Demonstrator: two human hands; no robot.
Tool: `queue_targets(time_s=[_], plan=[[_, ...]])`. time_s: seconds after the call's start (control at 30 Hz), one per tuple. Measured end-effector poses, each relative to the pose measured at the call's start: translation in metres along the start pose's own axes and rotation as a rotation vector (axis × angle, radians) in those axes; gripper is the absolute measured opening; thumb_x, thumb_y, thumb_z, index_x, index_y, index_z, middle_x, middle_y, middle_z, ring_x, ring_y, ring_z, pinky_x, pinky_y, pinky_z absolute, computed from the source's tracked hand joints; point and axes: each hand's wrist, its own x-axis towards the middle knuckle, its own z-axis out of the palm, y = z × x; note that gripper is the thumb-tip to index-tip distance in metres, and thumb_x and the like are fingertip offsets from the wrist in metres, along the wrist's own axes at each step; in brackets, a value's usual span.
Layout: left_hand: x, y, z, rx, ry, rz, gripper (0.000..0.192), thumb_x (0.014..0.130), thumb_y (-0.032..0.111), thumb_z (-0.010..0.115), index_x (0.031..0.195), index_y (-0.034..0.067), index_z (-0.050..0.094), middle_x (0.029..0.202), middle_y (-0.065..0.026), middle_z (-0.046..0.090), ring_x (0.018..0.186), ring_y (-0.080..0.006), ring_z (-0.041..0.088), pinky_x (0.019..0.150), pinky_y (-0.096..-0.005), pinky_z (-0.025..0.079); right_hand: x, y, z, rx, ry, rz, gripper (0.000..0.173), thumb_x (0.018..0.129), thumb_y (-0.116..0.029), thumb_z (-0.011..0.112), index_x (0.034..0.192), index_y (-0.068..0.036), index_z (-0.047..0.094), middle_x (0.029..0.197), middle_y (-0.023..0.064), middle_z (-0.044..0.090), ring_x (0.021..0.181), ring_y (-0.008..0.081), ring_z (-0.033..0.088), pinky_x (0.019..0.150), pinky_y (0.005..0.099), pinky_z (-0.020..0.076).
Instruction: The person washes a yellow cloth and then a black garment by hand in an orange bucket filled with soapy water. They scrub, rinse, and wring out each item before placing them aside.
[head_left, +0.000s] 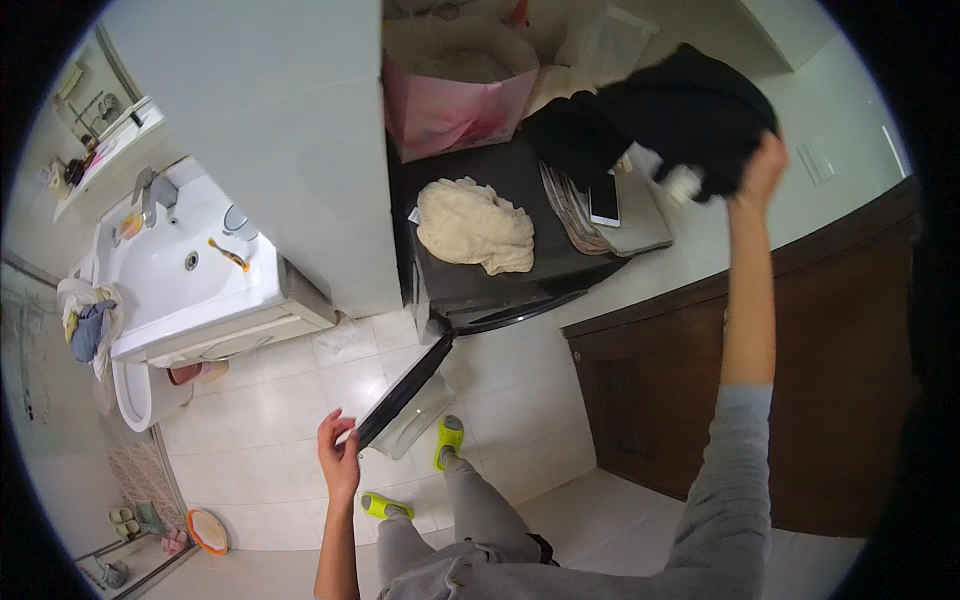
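Observation:
My right hand (763, 171) is raised at the upper right and grips a black cloth item (675, 105), which hangs over the top of a dark front-loading washing machine (480, 169). Under the cloth's lower edge lie a white-framed phone (604, 201) and a folded grey cloth or mat (641, 217). A crumpled cream cloth (476, 225) rests on the machine's top. Near the rim of the machine's opened round door (405, 394) is my left hand (339, 450), its fingers partly curled; whether it touches the door is unclear.
A pink paper bag (461, 112) stands at the back of the machine. Left of a pale partition (300, 150) is a white washbasin (180, 255) with a toothbrush (229, 255). A brown wooden door (750, 375) is at the right. An orange-rimmed basin (207, 531) leans at lower left.

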Motion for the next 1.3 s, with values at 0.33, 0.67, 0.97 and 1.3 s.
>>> queue_targets(time_s=[0.33, 0.67, 0.97, 1.3], plan=[[-0.061, 0.141, -0.092, -0.044, -0.173, 0.647, 0.129, 0.055, 0.037, 0.088, 0.149, 0.006, 0.005, 0.154, -0.0181, 0.011, 0.143, -0.0324, 0.013, 0.114, -0.0448, 0.018, -0.321, -0.259, 0.078, 0.454, -0.237, 0.709, 0.037, 0.096, -0.018, 0.035, 0.119, 0.001, 0.057, 0.111, 0.0134, 0.063, 0.099, 0.0238, 0.062, 0.087, 0.0327, 0.0512], [-0.244, -0.015, -0.409, -0.654, 0.325, 0.105, 0.059, 0.078, 0.004, 0.059, 0.134, -0.004, 0.042, 0.13, -0.0106, 0.051, 0.123, -0.0182, 0.045, 0.105, -0.0315, 0.033, -0.7, -0.312, 0.338, 0.803, -1.476, 1.555, 0.028, 0.086, -0.009, 0.041, 0.105, -0.001, 0.059, 0.099, 0.0109, 0.065, 0.088, 0.0216, 0.064, 0.082, 0.0317, 0.0531], [-0.319, -0.099, -0.604, -0.547, 0.982, 0.135, 0.023, 0.072, 0.001, 0.05, 0.095, 0.001, 0.056, 0.084, 0.0008, 0.057, 0.079, -0.0064, 0.051, 0.074, -0.0207, 0.04, -0.943, -0.374, 0.491, 0.818, -2.072, 1.151, 0.031, 0.076, -0.005, 0.042, 0.104, -0.003, 0.055, 0.098, 0.0071, 0.063, 0.091, 0.0173, 0.062, 0.085, 0.0295, 0.0506], [-0.29, -0.152, -0.721, -1.008, 1.45, 0.069, 0.042, 0.074, 0.007, 0.057, 0.115, -0.004, 0.056, 0.102, -0.0102, 0.064, 0.093, -0.0171, 0.061, 0.087, -0.0285, 0.048, -1.139, -0.452, 0.621, 0.579, -2.483, 1.028, 0.022, 0.071, 0.004, 0.049, 0.089, -0.004, 0.059, 0.084, 0.0007, 0.062, 0.078, 0.0097, 0.056, 0.073, 0.0214, 0.0434]])
